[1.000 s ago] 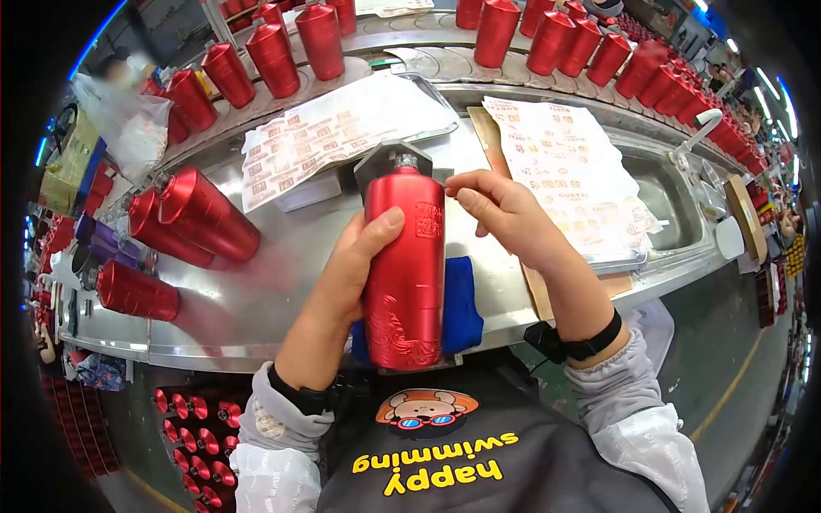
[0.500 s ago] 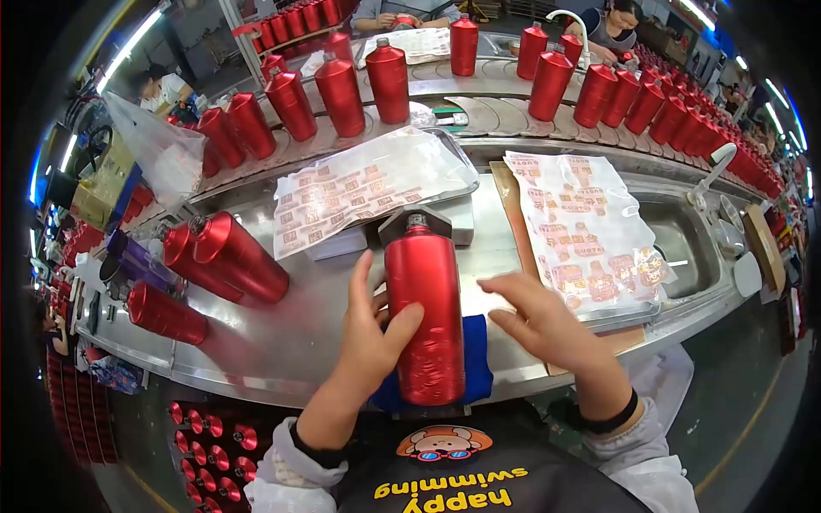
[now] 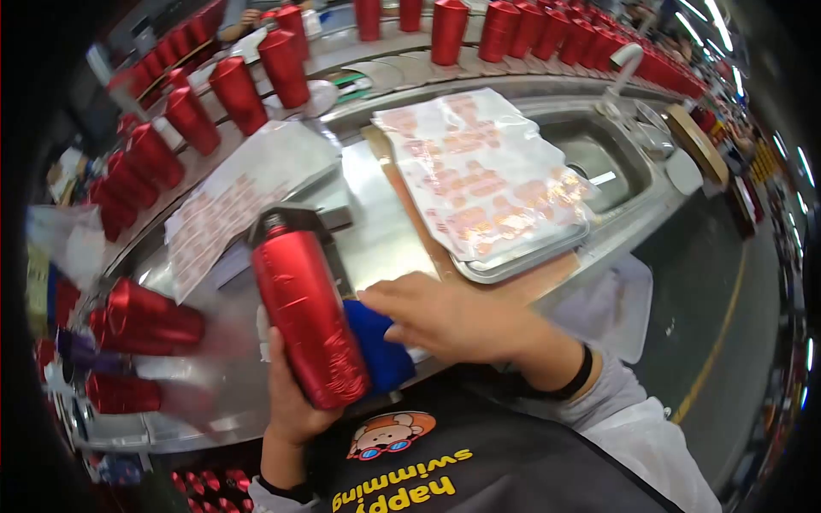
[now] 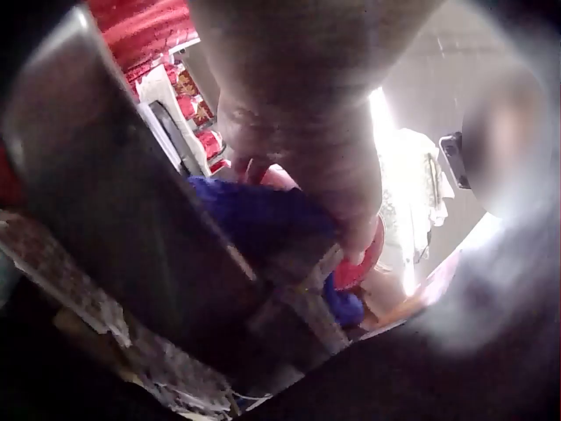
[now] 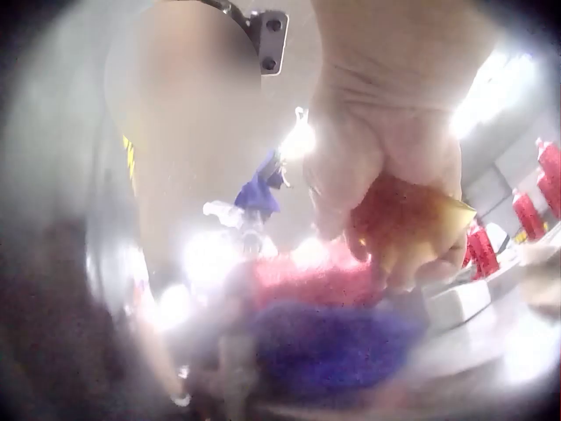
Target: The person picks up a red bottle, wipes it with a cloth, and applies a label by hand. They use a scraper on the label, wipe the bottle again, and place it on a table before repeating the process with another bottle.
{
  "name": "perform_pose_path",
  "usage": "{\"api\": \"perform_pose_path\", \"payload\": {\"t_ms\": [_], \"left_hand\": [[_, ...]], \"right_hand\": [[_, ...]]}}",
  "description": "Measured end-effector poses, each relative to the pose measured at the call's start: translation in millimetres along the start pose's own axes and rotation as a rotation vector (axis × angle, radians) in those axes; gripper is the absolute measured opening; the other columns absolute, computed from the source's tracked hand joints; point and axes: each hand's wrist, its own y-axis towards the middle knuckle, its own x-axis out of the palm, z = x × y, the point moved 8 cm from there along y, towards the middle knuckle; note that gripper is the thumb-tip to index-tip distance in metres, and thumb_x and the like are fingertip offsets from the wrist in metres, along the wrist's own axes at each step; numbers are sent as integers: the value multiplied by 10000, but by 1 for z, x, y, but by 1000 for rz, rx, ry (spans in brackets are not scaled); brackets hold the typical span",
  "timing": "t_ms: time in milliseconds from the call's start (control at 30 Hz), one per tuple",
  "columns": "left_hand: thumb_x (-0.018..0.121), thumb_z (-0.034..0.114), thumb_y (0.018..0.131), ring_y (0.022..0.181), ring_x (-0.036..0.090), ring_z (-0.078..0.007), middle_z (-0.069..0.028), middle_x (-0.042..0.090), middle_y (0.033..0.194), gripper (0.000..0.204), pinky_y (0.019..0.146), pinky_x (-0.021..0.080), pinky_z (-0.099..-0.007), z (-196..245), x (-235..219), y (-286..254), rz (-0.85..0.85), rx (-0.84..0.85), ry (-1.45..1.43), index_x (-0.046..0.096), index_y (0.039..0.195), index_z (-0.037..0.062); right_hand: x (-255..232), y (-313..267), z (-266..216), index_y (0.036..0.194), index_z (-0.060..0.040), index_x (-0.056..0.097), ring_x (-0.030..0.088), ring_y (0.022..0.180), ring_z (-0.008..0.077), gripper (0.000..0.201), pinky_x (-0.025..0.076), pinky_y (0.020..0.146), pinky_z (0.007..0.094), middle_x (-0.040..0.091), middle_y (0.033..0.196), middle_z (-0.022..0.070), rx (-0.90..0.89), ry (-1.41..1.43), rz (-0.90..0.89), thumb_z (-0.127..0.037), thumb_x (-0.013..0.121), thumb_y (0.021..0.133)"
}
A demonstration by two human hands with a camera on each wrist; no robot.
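A metallic red bottle (image 3: 308, 316) with a bare threaded neck and embossed surface leans in the head view, its neck toward a dark angled block (image 3: 295, 218). My left hand (image 3: 289, 402) grips it from below along its left side, most fingers hidden behind it. Just right of the bottle, my right hand (image 3: 440, 316) hovers blurred over a blue cloth (image 3: 376, 342). The right wrist view shows a thin, see-through reddish-yellow piece of film (image 5: 416, 219) within that hand's curled fingers. In the left wrist view, my left hand (image 4: 302, 132) is beside the cloth.
Red bottles lie at left, one in front (image 3: 124, 393). Printed paper covers a tray (image 3: 505, 274) at right and another surface (image 3: 244, 192) at left. Beyond them stand a sink (image 3: 599, 158), a faucet (image 3: 627, 58) and a conveyor (image 3: 393, 73) lined with red bottles.
The head view has swung right. The right hand has dropped from the bottle's shoulder to beside its lower body. The left hand has shifted lower on the bottle, which now tilts left.
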Motion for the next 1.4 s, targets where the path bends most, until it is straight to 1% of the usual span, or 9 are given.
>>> {"api": "perform_pose_path", "payload": {"t_ms": [200,300,400,667,1000,1167,1233,1333,1400], "left_hand": [[773,223,777,1284,466,-311,-192,359,1459,1103,1080,375,-433,-11,12,-6,1,-108,-328,-25,1529,105],[779,236,776,1278,471,-318,-195,342,1474,1115,1068,389,-436,-15,13,-11,4,-120,-298,-31,1533,122],[806,259,750,1275,471,-322,-195,326,1482,1152,1054,406,-443,-20,8,-18,2,-118,-185,-28,1535,134],[852,220,677,1256,480,-322,-167,317,1474,1223,1031,444,-461,-24,9,-30,-2,-204,-200,-21,1533,200],[757,373,784,1251,477,-304,-131,310,1489,1057,1015,459,-458,-17,16,-23,58,-226,-387,20,1528,223],[456,584,937,1135,564,-243,-107,482,1368,690,957,502,-422,-37,21,-30,190,-537,-578,262,1478,202],[413,593,956,1087,590,-230,-98,537,1302,621,942,511,-408,-33,38,-17,259,-812,-1226,335,1446,221],[391,598,965,1066,603,-222,-92,564,1271,597,932,518,-399,-38,45,-17,373,-914,-1445,371,1429,223],[396,604,961,1062,606,-219,-88,568,1267,607,930,520,-399,-44,45,-17,451,-934,-1370,379,1423,210]], "right_hand": [[-161,-36,141,1139,-49,657,612,954,372,308,490,881,445,651,1047,176,336,-700,75,-46,608,835],[-206,-34,232,1293,-238,605,517,1179,368,468,456,982,455,513,1323,159,857,-872,-31,-43,484,885],[-199,-21,264,1325,-318,568,445,1273,351,527,426,1019,486,438,1398,119,922,-893,-159,-38,446,895],[-242,-64,264,1115,-169,690,451,1258,282,297,411,960,552,492,1335,74,974,-1116,-120,-321,505,939],[-273,-109,354,885,-98,710,629,880,262,262,499,803,426,665,926,132,1190,-259,457,-346,689,803],[-299,-139,342,738,-87,644,559,675,183,201,462,643,383,588,743,68,1182,-14,744,-267,701,804],[-317,-163,356,787,-120,648,497,581,178,163,410,484,335,539,697,28,1202,-71,731,-273,701,809],[-311,-177,378,931,-67,740,664,936,294,264,503,823,450,706,983,150,1305,-602,67,-297,713,804],[-295,-199,437,948,-94,744,674,884,327,305,526,796,466,700,979,154,1188,-887,-333,-314,693,745]]}}
